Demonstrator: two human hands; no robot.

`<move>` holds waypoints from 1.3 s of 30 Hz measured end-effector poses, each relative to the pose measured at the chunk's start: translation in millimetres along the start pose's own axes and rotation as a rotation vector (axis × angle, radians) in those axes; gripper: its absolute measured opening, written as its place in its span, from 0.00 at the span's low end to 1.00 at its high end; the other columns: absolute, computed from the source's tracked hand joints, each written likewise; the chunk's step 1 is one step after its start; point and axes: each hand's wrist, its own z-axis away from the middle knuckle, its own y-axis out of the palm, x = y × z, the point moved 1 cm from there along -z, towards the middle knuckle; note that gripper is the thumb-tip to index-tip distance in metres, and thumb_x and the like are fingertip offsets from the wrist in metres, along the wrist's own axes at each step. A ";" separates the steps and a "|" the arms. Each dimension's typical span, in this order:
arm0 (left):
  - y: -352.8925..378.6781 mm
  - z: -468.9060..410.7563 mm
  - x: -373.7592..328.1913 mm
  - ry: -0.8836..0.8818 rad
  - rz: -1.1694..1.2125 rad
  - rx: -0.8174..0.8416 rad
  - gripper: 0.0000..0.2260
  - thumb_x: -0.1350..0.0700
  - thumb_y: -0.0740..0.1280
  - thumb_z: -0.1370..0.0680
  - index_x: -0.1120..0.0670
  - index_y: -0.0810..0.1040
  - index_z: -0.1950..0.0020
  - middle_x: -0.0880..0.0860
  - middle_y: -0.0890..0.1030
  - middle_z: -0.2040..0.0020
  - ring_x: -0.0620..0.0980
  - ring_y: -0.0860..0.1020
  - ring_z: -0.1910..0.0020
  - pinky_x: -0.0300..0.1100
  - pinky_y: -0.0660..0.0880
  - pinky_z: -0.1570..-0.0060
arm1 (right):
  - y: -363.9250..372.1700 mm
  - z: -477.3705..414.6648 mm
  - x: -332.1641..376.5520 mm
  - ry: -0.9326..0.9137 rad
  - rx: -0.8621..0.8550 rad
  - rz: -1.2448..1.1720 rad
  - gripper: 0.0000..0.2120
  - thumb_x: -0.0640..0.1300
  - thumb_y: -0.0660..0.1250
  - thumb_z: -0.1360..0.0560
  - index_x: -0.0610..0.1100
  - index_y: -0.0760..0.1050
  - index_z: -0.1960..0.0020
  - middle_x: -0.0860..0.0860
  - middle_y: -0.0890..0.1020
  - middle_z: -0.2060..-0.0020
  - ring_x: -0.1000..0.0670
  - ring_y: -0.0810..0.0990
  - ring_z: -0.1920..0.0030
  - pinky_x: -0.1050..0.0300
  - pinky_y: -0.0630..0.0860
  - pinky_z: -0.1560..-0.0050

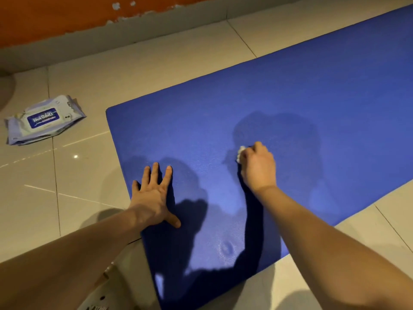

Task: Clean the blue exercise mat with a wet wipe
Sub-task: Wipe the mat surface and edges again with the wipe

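A flat blue foam exercise mat [279,104] lies on the pale tiled floor [156,63], its long axis running away to my upper right. My right hand [258,167] clutches a crumpled white wet wipe [241,153] mid-mat. My left hand [154,195] presses flat, fingers spread, near the mat's left edge. Uncleaned mat probably stretches beyond my right hand.

A wipes pack [44,119] lay flat on the beige tiled floor [156,70], near the grey skirting [111,39] under an orange wall [55,12].
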 end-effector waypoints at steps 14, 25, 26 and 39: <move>2.7 -1.5 3.6 0.028 -0.037 0.020 0.73 0.30 0.80 0.41 0.46 0.24 0.22 0.55 0.26 0.20 0.60 0.28 0.21 0.66 0.43 0.22 | 19.8 77.2 107.8 -0.432 0.191 -0.152 0.05 0.44 0.61 0.25 0.47 0.73 0.59 0.49 0.72 0.62 0.44 0.71 0.60 0.52 0.59 0.62; 2.3 -2.6 -0.6 0.022 -0.047 0.050 0.74 0.31 0.80 0.42 0.47 0.24 0.22 0.56 0.27 0.20 0.60 0.28 0.21 0.67 0.42 0.23 | 16.6 56.8 78.7 0.250 0.123 -0.072 0.03 0.41 0.66 0.24 0.43 0.78 0.52 0.46 0.81 0.57 0.41 0.80 0.58 0.50 0.65 0.59; 2.6 -3.2 -0.2 0.022 -0.052 0.045 0.74 0.31 0.80 0.42 0.47 0.24 0.22 0.56 0.27 0.20 0.60 0.28 0.21 0.67 0.42 0.23 | 21.6 68.3 99.5 0.215 0.148 -0.093 0.05 0.43 0.67 0.23 0.42 0.79 0.49 0.47 0.81 0.56 0.42 0.80 0.57 0.50 0.68 0.59; 4.1 -5.5 2.8 0.020 -0.075 0.053 0.75 0.29 0.80 0.44 0.47 0.22 0.23 0.56 0.25 0.21 0.60 0.28 0.22 0.67 0.42 0.23 | -7.3 34.6 60.9 -0.004 0.297 -0.229 0.07 0.44 0.61 0.18 0.41 0.69 0.49 0.45 0.79 0.60 0.37 0.76 0.62 0.50 0.67 0.65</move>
